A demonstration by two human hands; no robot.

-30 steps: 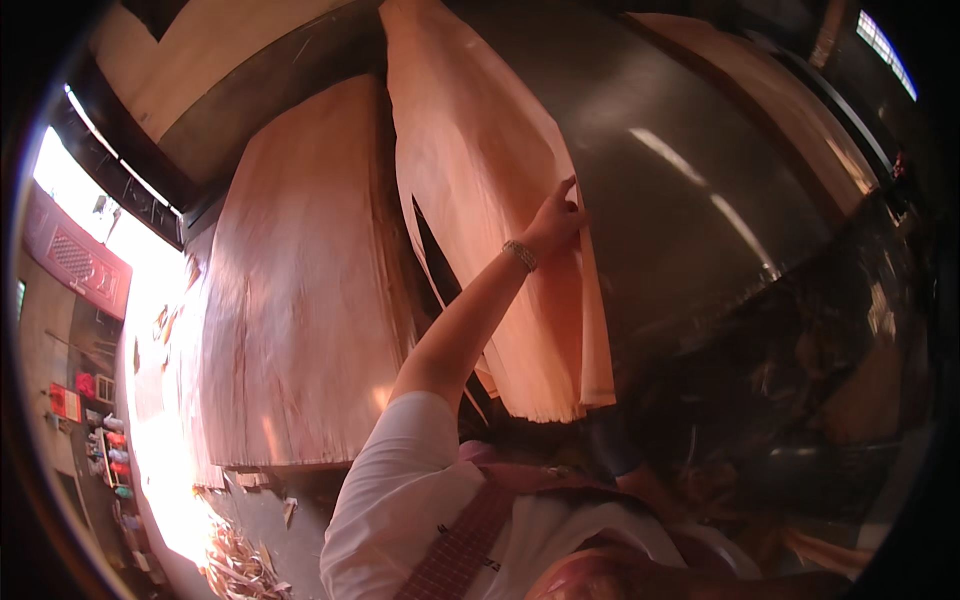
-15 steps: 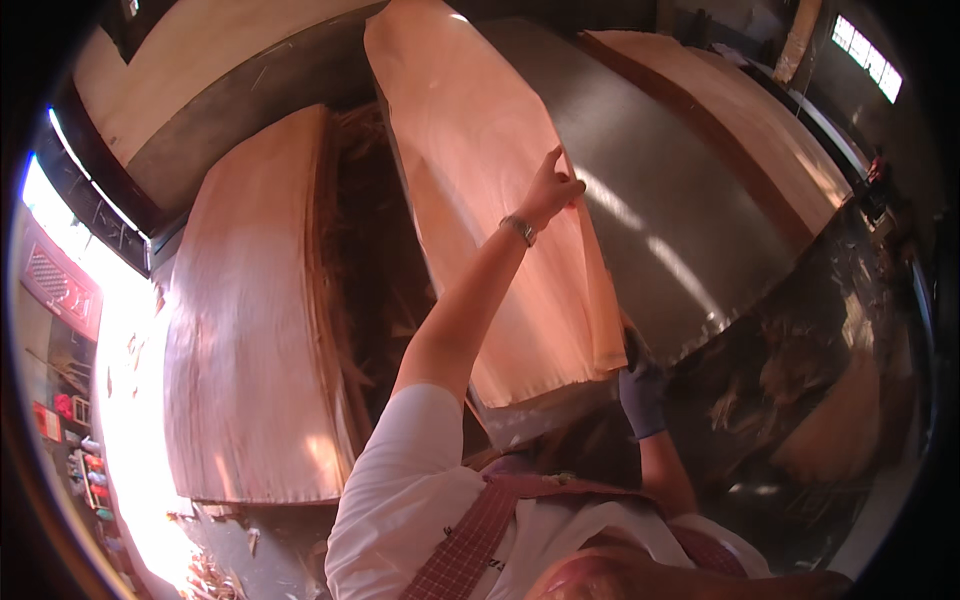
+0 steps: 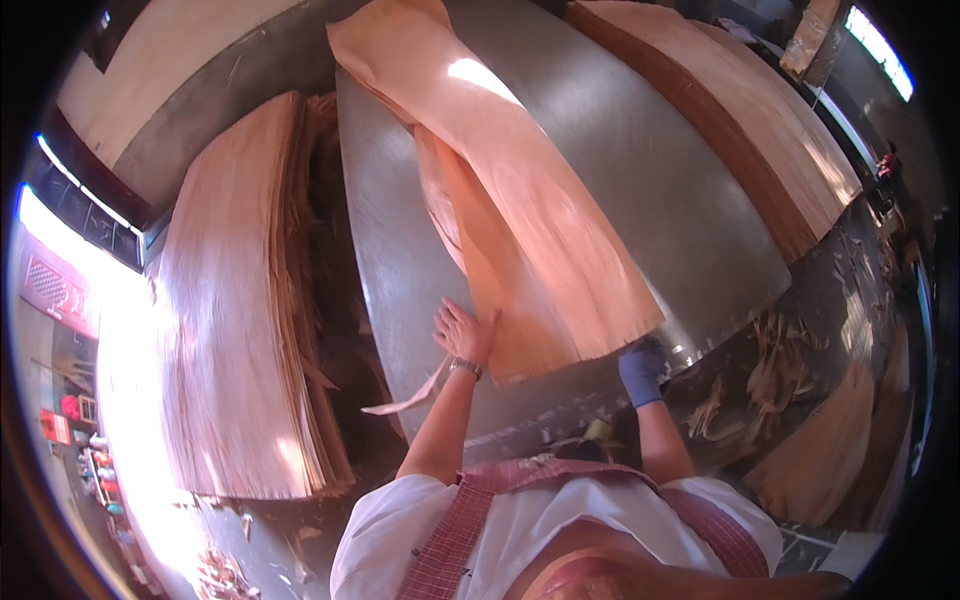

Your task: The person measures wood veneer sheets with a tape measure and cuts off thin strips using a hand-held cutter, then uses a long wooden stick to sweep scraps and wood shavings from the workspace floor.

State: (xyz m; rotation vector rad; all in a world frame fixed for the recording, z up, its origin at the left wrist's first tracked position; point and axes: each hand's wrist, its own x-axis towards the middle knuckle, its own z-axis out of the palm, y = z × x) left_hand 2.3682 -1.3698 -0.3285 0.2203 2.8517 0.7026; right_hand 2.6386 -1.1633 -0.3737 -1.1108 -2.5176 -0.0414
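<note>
The left hand [image 3: 466,332] reaches forward on a nearly straight bare arm, a bracelet at the wrist, its palm laid flat with the fingers spread against the near left edge of the veneer sheet [image 3: 520,210]; it presses on the sheet and curls around nothing. The right hand [image 3: 641,370], in a blue glove, comes up on a bent forearm and meets the sheet's near right corner; the glove seems to close on that corner, though the fingers are partly hidden under the wood, so how tightly it pinches I cannot tell. The sheet is a long, thin, pale orange-pink strip with fine grain running along its length; it stretches away from both hands across the grey metal table [image 3: 640,160], buckled into a soft wave, with a second layer showing beneath its left side. Its near end lies between the two hands, close to the table's front edge. A thin curled sliver [image 3: 408,397] hangs just below the left wrist. To the left of the left hand stands a thick stack of veneer [image 3: 235,300] with ragged edges, with a dark gap between it and the table. Far beyond the right hand, another stack [image 3: 740,120] runs along the table's far side. Bare metal lies open on both sides of the sheet, and wood scraps [image 3: 770,370] litter the floor to the right of the gloved hand
</note>
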